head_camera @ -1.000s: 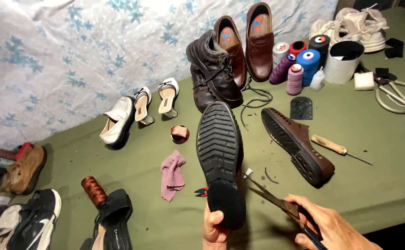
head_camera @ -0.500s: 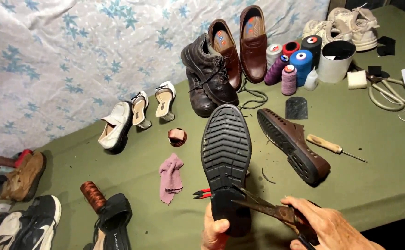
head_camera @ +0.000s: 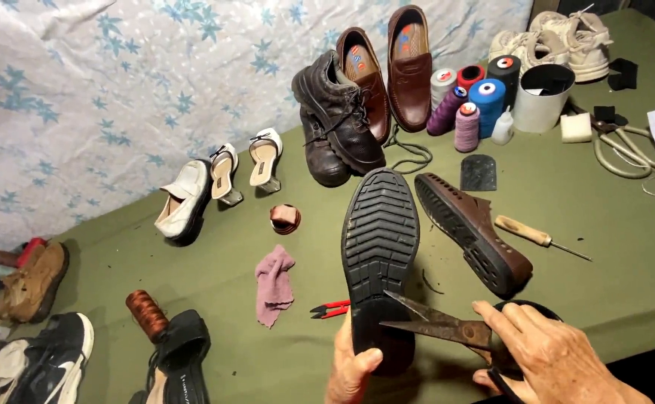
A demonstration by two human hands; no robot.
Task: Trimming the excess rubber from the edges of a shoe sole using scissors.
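Observation:
My left hand grips the heel end of a black ridged shoe sole, held upright with its tread facing me. My right hand holds large rusty scissors, whose blades are parted and point left against the sole's lower right edge. A brown shoe lies on its side just right of the sole, its perforated sole showing.
On the green table lie an awl with a wooden handle, red pliers, a pink rag, a brown thread spool, thread cones, a white cup and several shoes along the back and left.
The sole has shifted a little right and upward in view. The scissors have come in closer, with their blades now against the sole's lower edge.

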